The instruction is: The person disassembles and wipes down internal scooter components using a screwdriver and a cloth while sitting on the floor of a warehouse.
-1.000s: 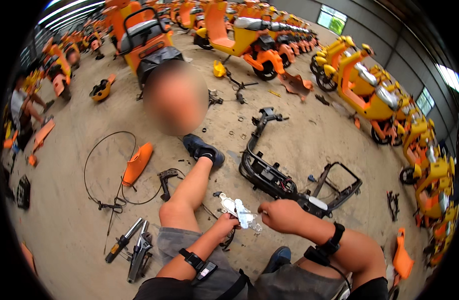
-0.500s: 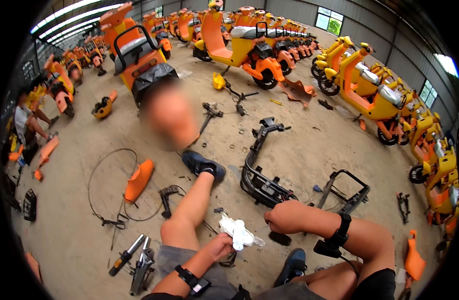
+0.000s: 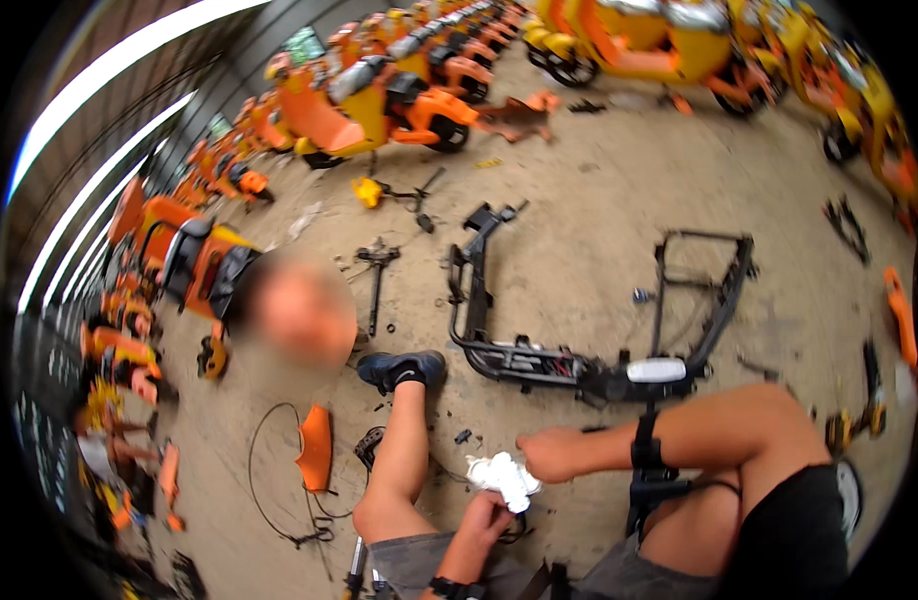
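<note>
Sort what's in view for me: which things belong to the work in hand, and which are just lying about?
Work in hand:
- White part, held in the left hand
- Right hand, close beside it; contact unclear

Apparently just lying about, untouched on the floor:
- Black frame
- Orange panel
- Yellow part

The pale piece (image 3: 504,478) in your left fingers (image 3: 492,504) looked bright and shiny; metal or plastic could not be told. Your shorts (image 3: 411,556) were matt grey cloth. Ahead of you: frame (image 3: 527,362), dark metal, mostly dull; orange panel (image 3: 316,447), smooth, plastic-looking; floor (image 3: 599,190), matt, concrete-like. Yellow scooter (image 3: 664,62): smooth, glossy bodywork.
</note>
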`<state>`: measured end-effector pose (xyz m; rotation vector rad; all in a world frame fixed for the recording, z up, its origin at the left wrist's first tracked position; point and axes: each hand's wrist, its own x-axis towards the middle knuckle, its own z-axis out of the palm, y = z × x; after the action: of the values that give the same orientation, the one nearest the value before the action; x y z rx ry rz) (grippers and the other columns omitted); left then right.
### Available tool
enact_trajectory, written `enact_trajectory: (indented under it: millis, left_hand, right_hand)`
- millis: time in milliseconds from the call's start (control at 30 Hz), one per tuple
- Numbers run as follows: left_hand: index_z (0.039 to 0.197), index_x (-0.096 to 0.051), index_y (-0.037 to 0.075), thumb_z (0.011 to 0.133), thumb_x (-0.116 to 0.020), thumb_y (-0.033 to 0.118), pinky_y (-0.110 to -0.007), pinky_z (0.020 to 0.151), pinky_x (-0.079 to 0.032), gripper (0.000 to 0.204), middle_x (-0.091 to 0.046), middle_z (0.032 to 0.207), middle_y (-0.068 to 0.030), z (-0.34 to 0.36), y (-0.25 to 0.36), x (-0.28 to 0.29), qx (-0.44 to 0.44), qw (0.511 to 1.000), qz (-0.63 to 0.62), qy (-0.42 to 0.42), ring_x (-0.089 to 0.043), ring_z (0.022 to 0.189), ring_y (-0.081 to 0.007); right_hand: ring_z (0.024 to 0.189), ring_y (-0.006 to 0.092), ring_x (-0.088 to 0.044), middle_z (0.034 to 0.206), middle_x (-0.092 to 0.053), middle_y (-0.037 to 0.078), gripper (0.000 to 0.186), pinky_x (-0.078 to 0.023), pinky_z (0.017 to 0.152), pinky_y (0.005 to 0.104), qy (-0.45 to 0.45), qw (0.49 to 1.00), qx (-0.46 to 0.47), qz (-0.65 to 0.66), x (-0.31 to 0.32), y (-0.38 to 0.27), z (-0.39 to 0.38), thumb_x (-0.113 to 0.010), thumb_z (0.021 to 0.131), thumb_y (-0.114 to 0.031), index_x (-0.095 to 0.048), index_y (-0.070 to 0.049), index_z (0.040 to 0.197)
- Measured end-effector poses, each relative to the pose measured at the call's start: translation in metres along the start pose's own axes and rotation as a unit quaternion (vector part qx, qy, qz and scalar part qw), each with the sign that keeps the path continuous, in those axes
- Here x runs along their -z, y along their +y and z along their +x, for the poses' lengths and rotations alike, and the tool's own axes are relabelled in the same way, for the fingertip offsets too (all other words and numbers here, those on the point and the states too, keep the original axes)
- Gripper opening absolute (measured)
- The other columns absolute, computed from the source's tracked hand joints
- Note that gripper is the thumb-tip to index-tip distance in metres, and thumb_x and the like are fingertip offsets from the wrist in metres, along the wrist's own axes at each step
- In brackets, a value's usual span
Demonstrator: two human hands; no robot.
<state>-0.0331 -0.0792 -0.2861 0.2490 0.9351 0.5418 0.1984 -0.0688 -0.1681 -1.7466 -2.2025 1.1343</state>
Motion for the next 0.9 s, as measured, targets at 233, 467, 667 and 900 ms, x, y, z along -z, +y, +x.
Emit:
enact_trajectory:
  millis: [233,467,667,900]
  left_hand:
    - [0.119,-0.056,-0.004,0.079,-0.055,-0.002,-0.034,0.086,-0.05,0.04,-0.066,0.108,-0.0112,0.021,-0.039,0.001,0.006,0.986,0.061,-0.153,-0.064,0.099,-0.023]
    - [0.13,-0.046,0.001,0.102,-0.052,0.026,-0.029,0.086,-0.047,0.038,-0.067,0.114,-0.0107,-0.011,-0.027,-0.043,-0.022,0.952,0.23,-0.203,-0.062,0.105,-0.0181]
    - [0.133,-0.041,0.001,0.098,-0.06,0.022,-0.029,0.078,-0.052,0.044,-0.067,0.109,-0.0083,-0.004,-0.033,-0.04,-0.097,0.911,0.324,-0.236,-0.062,0.094,-0.0146]
    - [0.15,-0.028,0.009,0.09,-0.071,0.011,-0.027,0.071,-0.052,0.074,-0.06,0.112,-0.0036,-0.002,-0.036,-0.02,-0.078,0.925,0.341,-0.148,-0.06,0.094,-0.0131]
  right_hand:
    - [0.096,0.0441,-0.064,0.102,-0.067,0.025,0.04,-0.05,0.08,0.0524,-0.013,0.993,-0.093,0.072,-0.028,0.034,-0.003,-0.051,0.086,-0.014,-0.053,-0.003,0.124]
    - [0.103,0.0404,-0.063,0.111,-0.066,0.023,0.056,-0.049,0.089,0.0477,-0.077,0.992,-0.091,0.036,-0.019,0.029,-0.006,-0.041,0.097,-0.052,-0.058,-0.008,0.127]
    - [0.097,0.0392,-0.065,0.101,-0.07,0.02,0.066,-0.05,0.084,0.0474,-0.178,0.976,-0.111,-0.063,-0.016,0.027,0.001,-0.044,0.092,-0.063,-0.07,-0.005,0.109]
    - [0.091,0.0423,-0.066,0.095,-0.07,0.023,0.063,-0.052,0.082,0.0491,-0.153,0.984,-0.024,-0.083,-0.022,0.022,0.013,-0.051,0.088,-0.06,-0.072,-0.001,0.097]
